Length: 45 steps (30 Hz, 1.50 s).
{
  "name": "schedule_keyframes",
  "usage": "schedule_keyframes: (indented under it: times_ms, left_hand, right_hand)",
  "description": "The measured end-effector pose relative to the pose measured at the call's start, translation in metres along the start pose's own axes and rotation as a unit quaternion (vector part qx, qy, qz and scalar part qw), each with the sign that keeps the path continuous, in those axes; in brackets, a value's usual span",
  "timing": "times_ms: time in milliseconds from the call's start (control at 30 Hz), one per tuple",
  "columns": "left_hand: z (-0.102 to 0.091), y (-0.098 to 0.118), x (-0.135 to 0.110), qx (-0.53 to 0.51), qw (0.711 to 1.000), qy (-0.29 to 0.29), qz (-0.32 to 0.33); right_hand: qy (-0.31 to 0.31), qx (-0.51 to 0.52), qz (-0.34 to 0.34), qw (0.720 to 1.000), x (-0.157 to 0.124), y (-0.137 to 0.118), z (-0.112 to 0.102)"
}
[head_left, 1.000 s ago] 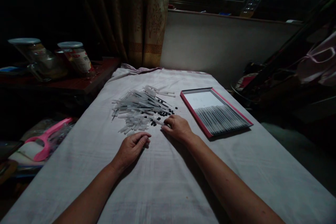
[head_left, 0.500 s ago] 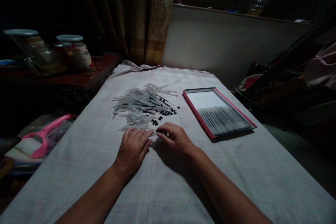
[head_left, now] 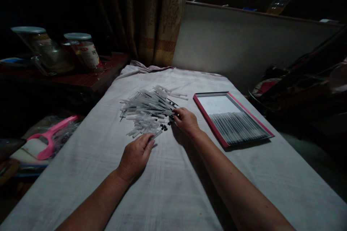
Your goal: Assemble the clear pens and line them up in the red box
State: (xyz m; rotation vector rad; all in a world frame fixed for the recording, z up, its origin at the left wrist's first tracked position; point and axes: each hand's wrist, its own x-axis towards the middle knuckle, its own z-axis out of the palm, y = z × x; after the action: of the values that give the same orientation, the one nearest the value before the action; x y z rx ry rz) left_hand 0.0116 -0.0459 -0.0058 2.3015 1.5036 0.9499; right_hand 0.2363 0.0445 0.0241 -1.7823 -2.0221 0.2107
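My left hand (head_left: 135,157) pinches a translucent pen barrel (head_left: 157,135) between thumb and fingers; its free end points up and to the right. My right hand (head_left: 187,122) reaches to the right edge of a heap of clear pen barrels and dark refills (head_left: 148,103). Its fingertips are closed together among small black pen plugs (head_left: 164,127), and what they grip is too small to make out. To the right lies a shallow red-edged box (head_left: 210,126), with a row of assembled-looking pens (head_left: 238,127) in its near half and white bottom showing beyond.
A pale checked cloth (head_left: 165,191) covers the table. At the left, a dark red side table (head_left: 92,81) bears lidded jars (head_left: 88,52) and a glass jug. Lower left sits a pink plastic piece (head_left: 50,140) among bags. A curtain (head_left: 162,18) and wall stand behind.
My right hand has moved away from the left hand, forward to the black plugs. My left hand keeps its hold on the barrel, whose end now shows. The view has shifted slightly.
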Motion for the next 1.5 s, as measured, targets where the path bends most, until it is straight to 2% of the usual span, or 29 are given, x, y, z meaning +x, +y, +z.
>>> schedule_keyframes:
  times_ms: [133, 267, 367, 467, 533, 633, 700, 800, 1000, 1267, 1367, 1500]
  left_hand:
    - [0.001, -0.001, 0.001, -0.007, 1.0, 0.002, -0.009]
    - [0.0, 0.0, 0.002, -0.01, 1.0, 0.003, -0.009]
    - [0.0, 0.001, 0.001, -0.016, 1.0, 0.007, -0.003]
    - [-0.001, 0.001, 0.001, -0.023, 1.0, 0.011, 0.011]
    - [-0.003, 0.001, 0.002, -0.024, 0.999, 0.019, 0.03]
    - [-0.003, -0.001, 0.004, -0.011, 0.998, 0.042, 0.052]
    - [-0.003, -0.002, 0.005, -0.001, 0.997, 0.056, 0.056]
    - [-0.002, -0.003, 0.005, 0.006, 0.996, 0.062, 0.058]
    - [-0.002, -0.001, 0.004, 0.015, 0.995, 0.07, 0.069]
    - [-0.001, -0.004, 0.002, 0.026, 0.994, 0.075, 0.073]
    - [-0.002, -0.001, 0.001, 0.039, 0.993, 0.058, 0.094]
    - [-0.003, 0.008, 0.0, 0.047, 0.989, 0.031, 0.134]
  right_hand:
    - [-0.023, -0.099, -0.001, 0.995, 0.015, -0.009, 0.0]
    - [-0.045, -0.128, 0.002, 0.991, 0.019, -0.008, 0.0]
    - [-0.033, -0.081, 0.012, 0.996, 0.009, 0.002, -0.004]
    - [0.014, 0.069, 0.016, 0.997, -0.012, 0.013, -0.011]
    - [0.06, 0.218, 0.037, 0.973, -0.031, 0.019, -0.016]
    - [0.103, 0.401, 0.103, 0.904, -0.06, 0.023, -0.025]
    - [0.123, 0.463, 0.145, 0.866, -0.075, 0.021, -0.03]
    - [0.137, 0.497, 0.167, 0.841, -0.089, 0.015, -0.037]
    - [0.117, 0.511, 0.159, 0.837, -0.092, 0.005, -0.039]
    - [0.134, 0.508, 0.151, 0.837, -0.093, 0.014, -0.042]
    - [0.108, 0.498, 0.143, 0.849, -0.094, 0.009, -0.039]
    - [0.06, 0.463, 0.105, 0.878, -0.1, -0.006, -0.022]
